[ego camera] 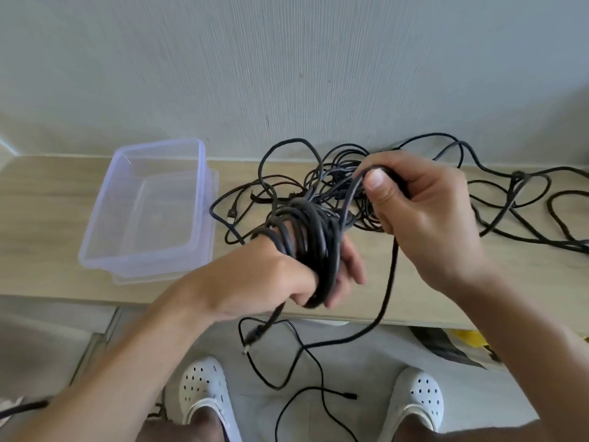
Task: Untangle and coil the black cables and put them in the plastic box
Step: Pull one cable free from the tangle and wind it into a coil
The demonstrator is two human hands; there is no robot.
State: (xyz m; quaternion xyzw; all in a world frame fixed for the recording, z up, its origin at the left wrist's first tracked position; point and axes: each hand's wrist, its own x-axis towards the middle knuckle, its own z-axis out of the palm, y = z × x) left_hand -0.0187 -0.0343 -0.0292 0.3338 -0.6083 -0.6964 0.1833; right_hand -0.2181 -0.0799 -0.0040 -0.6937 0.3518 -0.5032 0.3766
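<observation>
Our left hand (277,275) curls its fingers round a black cable coil (314,237) above the tabletop (47,218). Our right hand (427,215) pinches the free strand (390,282). The cable seems limp, light and springy, so we should grip all the loops together.

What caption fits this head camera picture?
Left hand holds a black cable coil, right hand pinches the next loop, clear plastic box beside the tangle.

Matt black cables (318,237), a clear glossy plastic box (149,205), on a pale, smooth wood-grain shelf (47,202).
</observation>
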